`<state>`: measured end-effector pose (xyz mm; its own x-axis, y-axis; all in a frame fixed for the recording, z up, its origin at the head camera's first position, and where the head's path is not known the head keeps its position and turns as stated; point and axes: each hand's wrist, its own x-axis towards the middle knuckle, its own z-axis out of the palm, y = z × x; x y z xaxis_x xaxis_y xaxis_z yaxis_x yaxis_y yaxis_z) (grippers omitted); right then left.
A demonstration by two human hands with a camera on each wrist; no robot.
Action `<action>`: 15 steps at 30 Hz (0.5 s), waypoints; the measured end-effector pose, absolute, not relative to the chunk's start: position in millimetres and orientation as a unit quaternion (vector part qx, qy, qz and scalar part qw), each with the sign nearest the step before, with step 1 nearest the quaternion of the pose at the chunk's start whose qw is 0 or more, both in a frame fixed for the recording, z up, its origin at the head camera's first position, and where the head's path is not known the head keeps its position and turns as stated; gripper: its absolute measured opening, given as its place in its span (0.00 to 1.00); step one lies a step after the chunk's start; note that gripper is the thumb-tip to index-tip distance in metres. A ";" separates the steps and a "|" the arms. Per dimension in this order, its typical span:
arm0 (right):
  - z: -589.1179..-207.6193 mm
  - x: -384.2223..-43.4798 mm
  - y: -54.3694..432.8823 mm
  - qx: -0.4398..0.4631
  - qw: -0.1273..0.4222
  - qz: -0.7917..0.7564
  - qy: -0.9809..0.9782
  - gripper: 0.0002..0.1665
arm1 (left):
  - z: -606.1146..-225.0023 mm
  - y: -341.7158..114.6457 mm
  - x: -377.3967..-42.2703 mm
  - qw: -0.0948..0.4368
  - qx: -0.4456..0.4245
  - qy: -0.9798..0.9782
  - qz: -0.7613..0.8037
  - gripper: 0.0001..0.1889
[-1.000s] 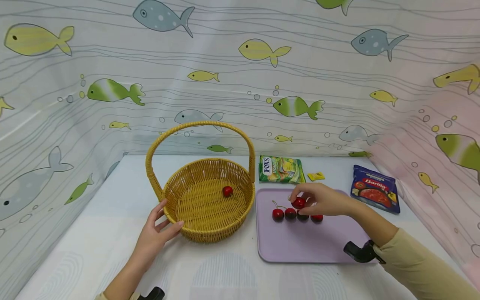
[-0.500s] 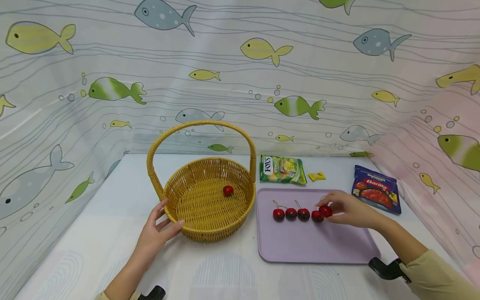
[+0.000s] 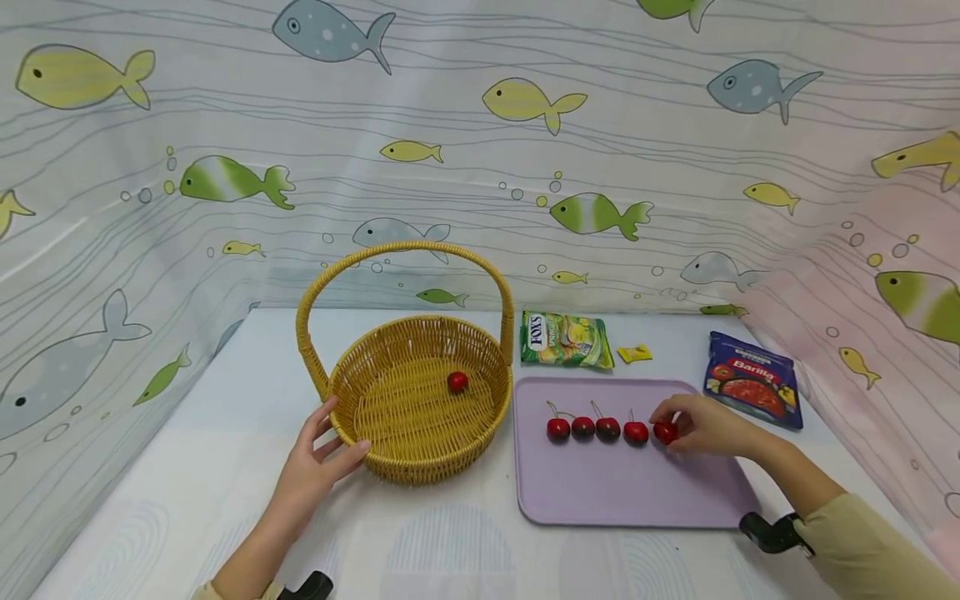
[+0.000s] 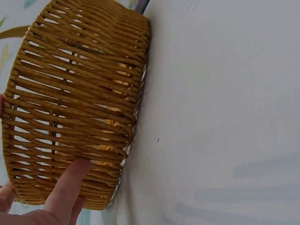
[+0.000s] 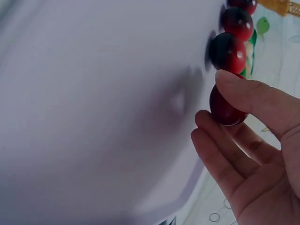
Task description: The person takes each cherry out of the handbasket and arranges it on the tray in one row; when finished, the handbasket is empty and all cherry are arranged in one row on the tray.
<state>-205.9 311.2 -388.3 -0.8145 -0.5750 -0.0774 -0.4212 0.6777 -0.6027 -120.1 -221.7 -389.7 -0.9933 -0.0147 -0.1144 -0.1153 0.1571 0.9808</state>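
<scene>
A round yellow wicker basket (image 3: 420,471) with a tall arched handle stands left of centre, one red cherry (image 3: 457,382) inside it. My left hand (image 3: 311,467) touches its near left side with fingers spread; in the left wrist view one fingertip (image 4: 80,166) rests against the woven wall (image 4: 79,103). On the purple tray (image 3: 600,496), my right hand (image 3: 701,427) pinches a dark red cherry (image 5: 226,107) between thumb and fingers, low over the tray. This cherry (image 3: 664,432) is at the right end of a row of several cherries (image 3: 607,430), some with stems showing.
Behind the tray lie a green Fox's candy bag (image 3: 566,340) and a small yellow wrapped candy (image 3: 634,353). A blue Barilla pouch (image 3: 753,379) lies at the tray's back right. A fish-patterned curtain (image 3: 465,183) stands around the white table (image 3: 450,542).
My right hand has carried the cherry rightward from above the row, then lowered it beside the row's right end. The left hand and basket have stayed in place.
</scene>
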 end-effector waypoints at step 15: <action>-393.2 -207.8 304.9 -0.260 0.149 -0.280 0.912 0.20 | -390.5 -222.2 -119.8 0.035 -0.040 0.760 0.647 0.45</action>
<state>-207.8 304.9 -393.2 -0.8203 -0.5577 -0.1266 -0.3910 0.7085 -0.5874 -119.8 -222.2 -390.5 -0.9944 -0.0152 -0.1043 -0.1054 0.1588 0.9817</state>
